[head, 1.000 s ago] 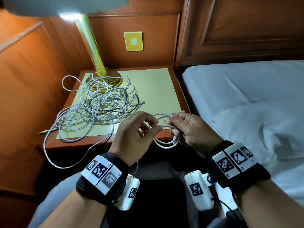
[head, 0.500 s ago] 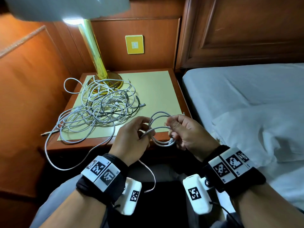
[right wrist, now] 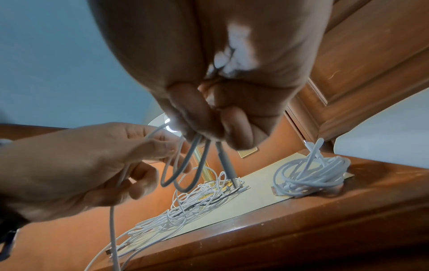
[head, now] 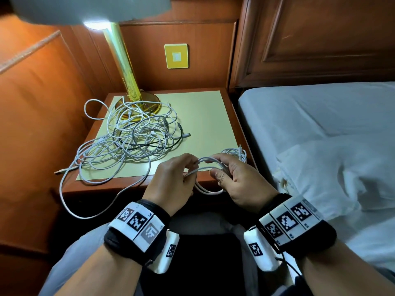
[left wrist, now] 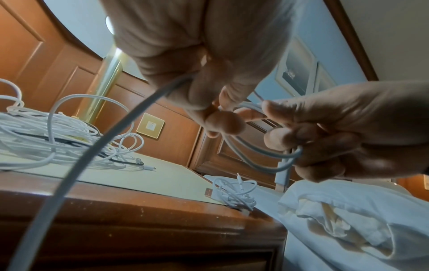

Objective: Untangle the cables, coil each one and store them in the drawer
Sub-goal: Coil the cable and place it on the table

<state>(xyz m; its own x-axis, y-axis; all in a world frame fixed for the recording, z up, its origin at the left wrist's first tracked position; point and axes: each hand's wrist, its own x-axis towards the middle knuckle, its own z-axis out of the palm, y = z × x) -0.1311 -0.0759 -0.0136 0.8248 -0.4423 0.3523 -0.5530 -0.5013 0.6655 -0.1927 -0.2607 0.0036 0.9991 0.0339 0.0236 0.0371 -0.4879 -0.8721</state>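
Observation:
A tangle of white cables with a black one (head: 132,142) lies on the nightstand (head: 205,116) by the lamp base. In front of the nightstand's near edge my right hand (head: 222,169) grips a few loops of a white cable (head: 210,165). My left hand (head: 188,167) pinches the same cable just left of the loops. From the left hand the cable's slack (head: 85,214) sags over the front edge and runs back up to the tangle. In the right wrist view the loops (right wrist: 185,165) hang below my curled fingers (right wrist: 209,119). A coiled white cable (head: 237,152) rests on the near right corner.
A brass lamp (head: 121,67) stands at the back left of the nightstand under its white shade. A bed with white sheets (head: 320,135) lies directly right. Wood panelling with a yellow wall switch (head: 176,56) closes the back. My lap is below the hands.
Both hands moved slightly right and kept working the loops. The loose tail that hung below my left hand half a second ago no longer shows.

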